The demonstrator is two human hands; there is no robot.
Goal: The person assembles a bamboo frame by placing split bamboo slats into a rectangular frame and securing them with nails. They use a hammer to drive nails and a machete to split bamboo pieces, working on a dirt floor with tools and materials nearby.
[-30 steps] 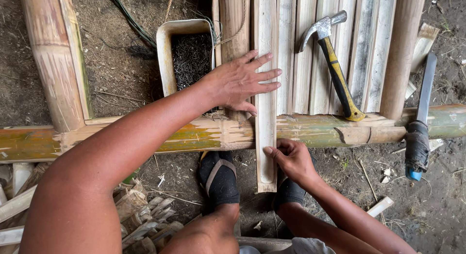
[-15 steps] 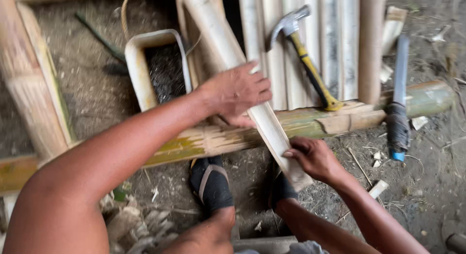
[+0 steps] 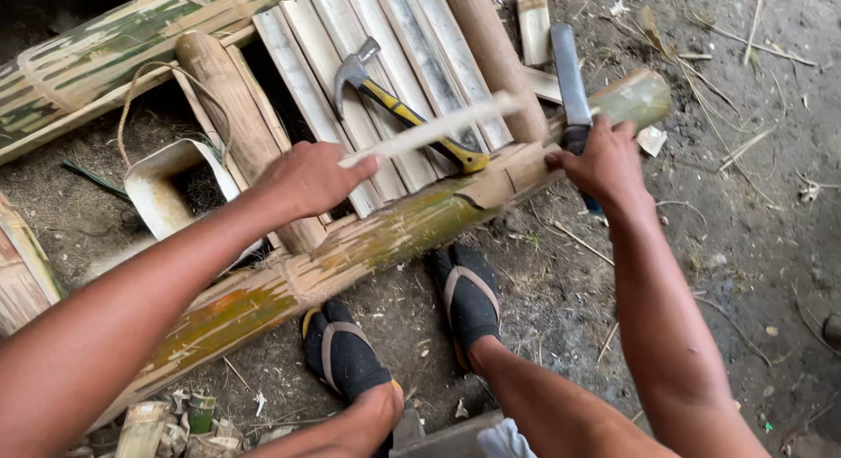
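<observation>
My left hand [image 3: 315,178] is shut on one end of a pale, thin bamboo slat [image 3: 438,127], which it holds blurred in the air above the row of slats [image 3: 394,38]. My right hand [image 3: 603,160] is closed around the dark handle of a long knife [image 3: 568,68]. The knife lies across the thick green-yellow bamboo pole [image 3: 385,239], its blade pointing away from me. A hammer [image 3: 399,112] with a yellow and black handle rests on the slats between my two hands.
My two feet in dark sandals [image 3: 469,296] stand on the dirt just before the pole. An off-white plastic container [image 3: 162,191] with a cord lies at the left. A second thick bamboo pole [image 3: 105,46] runs along the upper left. Bamboo scraps [image 3: 171,427] lie at the bottom left.
My left hand has lifted the slat off the row and swung it sideways. My right hand left the slat's near end and moved right onto the knife handle. The view shifted.
</observation>
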